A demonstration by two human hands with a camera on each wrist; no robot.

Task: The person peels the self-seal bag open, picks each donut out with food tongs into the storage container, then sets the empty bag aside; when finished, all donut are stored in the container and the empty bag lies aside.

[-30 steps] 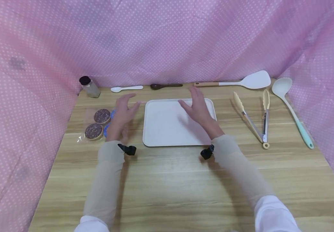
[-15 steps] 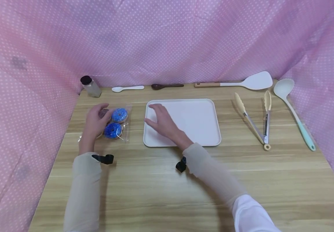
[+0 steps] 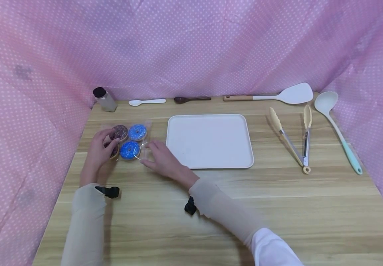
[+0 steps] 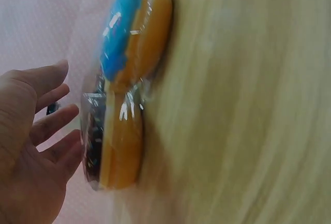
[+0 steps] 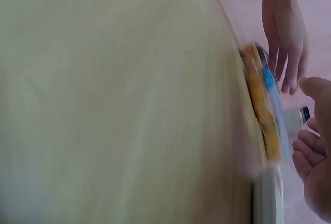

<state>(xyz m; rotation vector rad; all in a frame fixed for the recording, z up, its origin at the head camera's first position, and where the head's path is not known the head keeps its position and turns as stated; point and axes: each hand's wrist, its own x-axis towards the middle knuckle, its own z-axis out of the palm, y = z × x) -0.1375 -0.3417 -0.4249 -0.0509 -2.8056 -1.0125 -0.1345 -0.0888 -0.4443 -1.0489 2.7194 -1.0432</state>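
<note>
Well, from my head the bagged doughnuts (image 3: 127, 145) lie on the table (image 3: 161, 221), at nine o'clock from the white tray (image 3: 210, 141). My left hand (image 3: 97, 152), loosely bent and holding nothing, hides part of the chocolate ones at their eight o'clock; my right hand (image 3: 164, 159), also loose, covers the tray's seven o'clock corner. The jar (image 3: 106, 101) sits at the doughnuts' eleven, the white spoon (image 3: 148, 101) at their one; the dark spoon (image 3: 191, 99), spatula (image 3: 267, 97), tongs (image 3: 306, 142) and ladle (image 3: 334, 126) range from the tray's eleven round to three.

At my left wrist, those fingers spread just beside the doughnuts; I can't tell whether they touch.

At my right wrist, blurred, the tray is at their six, my right thumb and fingers apart at four.
</note>
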